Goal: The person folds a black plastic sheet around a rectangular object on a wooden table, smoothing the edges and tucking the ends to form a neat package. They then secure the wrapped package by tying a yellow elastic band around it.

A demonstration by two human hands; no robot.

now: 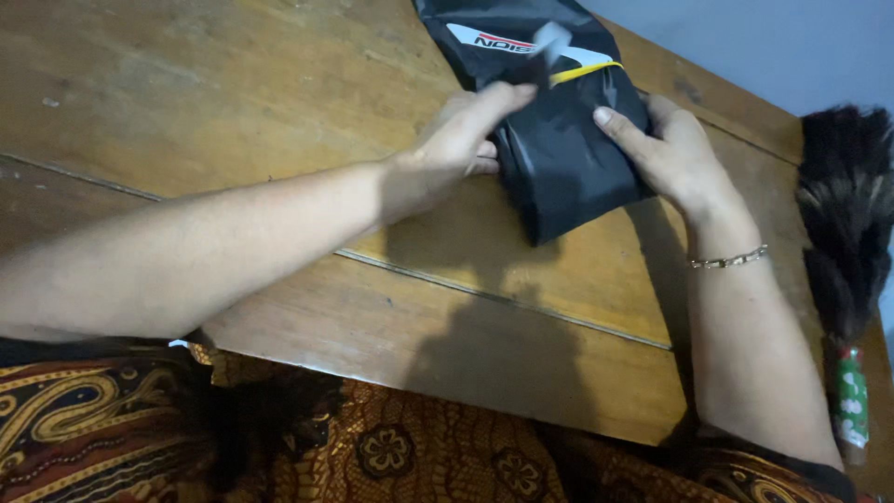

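Observation:
A black plastic-wrapped package [559,158] lies on the wooden table [233,93], with a white and red printed band and a yellow strip near its far end. My left hand [456,144] presses against the package's left side, fingers stretched over its top. My right hand [675,154] grips its right edge, thumb on the black plastic. A thin metal bracelet [728,260] circles my right wrist. Something pale and blurred [549,42] sits at the tip of my left fingers.
A feather duster [847,224] with dark plumes and a green and red handle lies along the table's right edge. A patterned brown and orange cloth [391,447] covers my lap at the near table edge. A grey wall [792,47] rises behind.

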